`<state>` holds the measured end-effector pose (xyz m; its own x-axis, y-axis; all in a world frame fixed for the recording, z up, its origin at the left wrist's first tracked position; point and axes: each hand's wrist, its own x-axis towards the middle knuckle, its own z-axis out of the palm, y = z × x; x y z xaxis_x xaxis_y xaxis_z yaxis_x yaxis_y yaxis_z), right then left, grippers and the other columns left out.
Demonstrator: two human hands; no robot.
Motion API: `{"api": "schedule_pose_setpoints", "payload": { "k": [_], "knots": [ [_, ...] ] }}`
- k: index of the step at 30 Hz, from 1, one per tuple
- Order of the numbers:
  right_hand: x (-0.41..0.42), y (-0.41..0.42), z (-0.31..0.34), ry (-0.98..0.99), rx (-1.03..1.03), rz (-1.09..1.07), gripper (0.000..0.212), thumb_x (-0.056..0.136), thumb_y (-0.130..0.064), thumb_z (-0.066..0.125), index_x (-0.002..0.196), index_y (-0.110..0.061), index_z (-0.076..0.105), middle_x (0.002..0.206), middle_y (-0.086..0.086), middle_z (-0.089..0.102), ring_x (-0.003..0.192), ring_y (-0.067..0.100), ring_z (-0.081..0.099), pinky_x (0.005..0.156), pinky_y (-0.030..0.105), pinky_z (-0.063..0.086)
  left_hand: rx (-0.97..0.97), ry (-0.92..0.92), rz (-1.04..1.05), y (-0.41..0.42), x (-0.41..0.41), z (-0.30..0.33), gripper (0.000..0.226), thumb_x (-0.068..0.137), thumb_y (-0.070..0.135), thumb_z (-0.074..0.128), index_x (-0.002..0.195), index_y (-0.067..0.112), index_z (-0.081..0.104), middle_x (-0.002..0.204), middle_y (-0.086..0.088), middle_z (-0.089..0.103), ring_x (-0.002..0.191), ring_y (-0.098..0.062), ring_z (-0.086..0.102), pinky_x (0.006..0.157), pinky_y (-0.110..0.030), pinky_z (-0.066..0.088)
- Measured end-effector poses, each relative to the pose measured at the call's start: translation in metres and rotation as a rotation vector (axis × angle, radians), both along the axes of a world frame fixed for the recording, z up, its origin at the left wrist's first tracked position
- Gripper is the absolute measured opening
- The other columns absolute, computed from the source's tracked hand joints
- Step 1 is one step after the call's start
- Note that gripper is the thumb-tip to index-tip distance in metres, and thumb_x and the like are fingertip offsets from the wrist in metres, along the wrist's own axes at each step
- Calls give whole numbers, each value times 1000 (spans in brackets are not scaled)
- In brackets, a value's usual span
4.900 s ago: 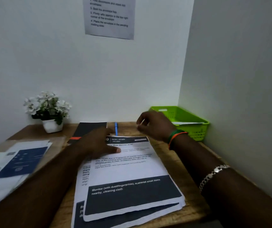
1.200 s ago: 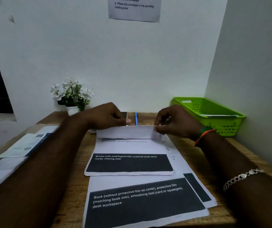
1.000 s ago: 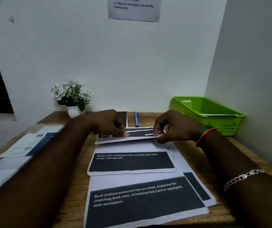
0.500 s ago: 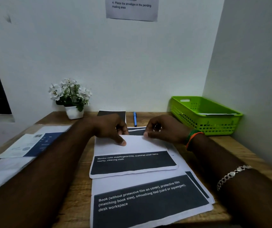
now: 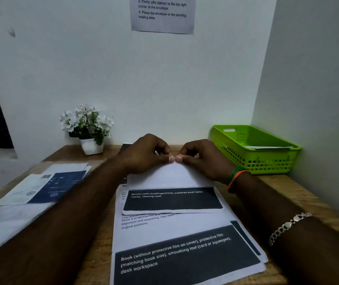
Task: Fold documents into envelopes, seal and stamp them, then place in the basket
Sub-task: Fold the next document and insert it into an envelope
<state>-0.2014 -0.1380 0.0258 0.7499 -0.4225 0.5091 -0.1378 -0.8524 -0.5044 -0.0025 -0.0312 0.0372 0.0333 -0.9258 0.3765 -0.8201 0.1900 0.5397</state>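
Left hand (image 5: pixel 144 155) & right hand (image 5: pixel 203 159) thumbs touching, pinching folded sheet (image 5: pixel 170 177) at far edge. Paper stack (image 5: pixel 185 233) under it; green basket (image 5: pixel 254 159) to the right of fingers.

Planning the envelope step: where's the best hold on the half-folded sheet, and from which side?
Probably the folded sheet is best taken at its short side edges, one hand from each side. The far crease is pinned by the left hand and right hand, thumbs meeting mid-crease, and the near edge lies flat on the paper stack; the sides overhang least cluttered.
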Motion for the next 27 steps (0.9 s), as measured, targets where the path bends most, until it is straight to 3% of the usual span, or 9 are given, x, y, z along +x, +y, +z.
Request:
{"api": "schedule_pose_setpoints", "payload": {
  "k": [5, 10, 15, 21, 24, 27],
  "knots": [
    [-7, -6, 6, 7, -8, -35, 17, 89, -29, 75, 77, -18, 73, 73, -7, 70, 69, 3, 57, 72, 33, 48, 67, 0, 29, 13, 21, 12, 8, 85, 31, 82, 82, 24, 81, 78, 8, 77, 68, 3, 65, 64, -12, 48],
    [-14, -11, 7, 16, 20, -61, 16, 90, -27, 74, 78, -17, 74, 76, -6, 72, 74, 6, 60, 75, 34, 50, 162, 27, 92, 30, 53, 17, 8, 88, 23, 80, 81, 19, 80, 77, 1, 79, 72, -9, 72, 75, -27, 56],
    [-9, -9, 8, -48, 28, -43, 15, 90, -27, 75, 78, -18, 74, 75, -5, 73, 69, 2, 58, 72, 31, 49, 38, 40, 78, 16, 28, 14, 11, 87, 34, 80, 84, 23, 82, 81, 10, 78, 70, 6, 66, 61, -9, 48],
    [-15, -15, 8, -55, 59, -68, 13, 87, -27, 77, 78, -18, 76, 74, -7, 74, 66, -2, 59, 65, 23, 47, -32, -4, 116, 9, 27, 10, 9, 85, 31, 83, 78, 26, 81, 75, 17, 75, 66, 9, 63, 57, -6, 42],
    [-26, -23, 9, -33, 70, -117, 13, 85, -26, 80, 77, -17, 76, 78, -2, 76, 75, 14, 70, 72, 36, 55, -38, -6, 138, 15, 40, 11, 9, 84, 31, 84, 76, 28, 80, 75, 19, 75, 66, 10, 62, 63, -12, 45],
    [-32, -28, 10, -14, 55, -155, 14, 83, -23, 82, 77, -13, 75, 79, 10, 75, 83, 36, 70, 78, 50, 56, -34, -10, 154, 17, 45, 12, 9, 83, 29, 85, 75, 29, 80, 76, 18, 76, 67, 10, 62, 66, -16, 48]
  ]
}}
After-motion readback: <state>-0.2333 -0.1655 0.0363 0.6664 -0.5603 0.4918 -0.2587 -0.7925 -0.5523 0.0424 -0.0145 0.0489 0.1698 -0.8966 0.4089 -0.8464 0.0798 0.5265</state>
